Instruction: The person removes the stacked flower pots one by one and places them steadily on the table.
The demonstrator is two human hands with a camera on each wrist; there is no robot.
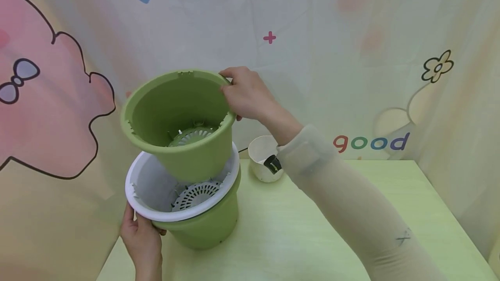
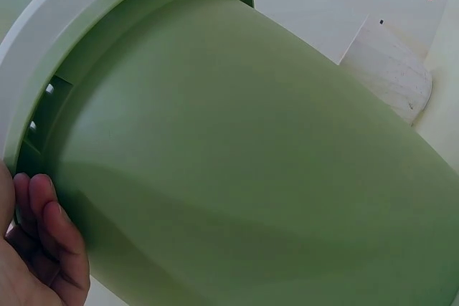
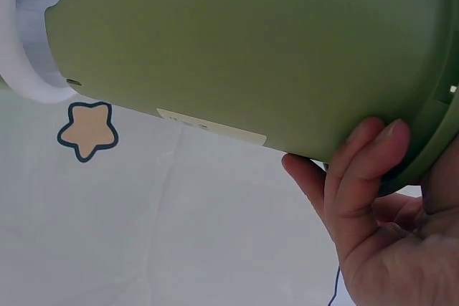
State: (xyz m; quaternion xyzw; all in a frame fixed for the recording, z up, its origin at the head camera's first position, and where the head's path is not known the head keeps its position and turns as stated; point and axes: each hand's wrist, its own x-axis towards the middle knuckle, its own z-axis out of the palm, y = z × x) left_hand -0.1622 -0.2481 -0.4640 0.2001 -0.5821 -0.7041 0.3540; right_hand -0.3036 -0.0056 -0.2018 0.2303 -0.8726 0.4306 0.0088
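My right hand [image 1: 248, 92] grips the right rim of a green flower pot [image 1: 195, 161], thumb over the rim and fingers against the outer wall. This pot is tilted, its lower part inside a white flower pot [image 1: 134, 172] with a slotted bottom. The white pot sits nested in another green flower pot [image 1: 211, 229] on the table. At the stack's left, my left hand [image 1: 142, 233] holds the rims of these two lower pots. Its fingers [image 2: 64, 241] curl under the lower green rim in the left wrist view. A pale label [image 3: 211, 128] shows on the raised pot's wall.
Behind and right of the stack stands a small whitish container [image 1: 259, 151] with a black piece [image 1: 272, 165] on its front. The pale green table [image 1: 312, 224] extends to the right. A printed curtain [image 1: 312, 77] hangs along the back edge.
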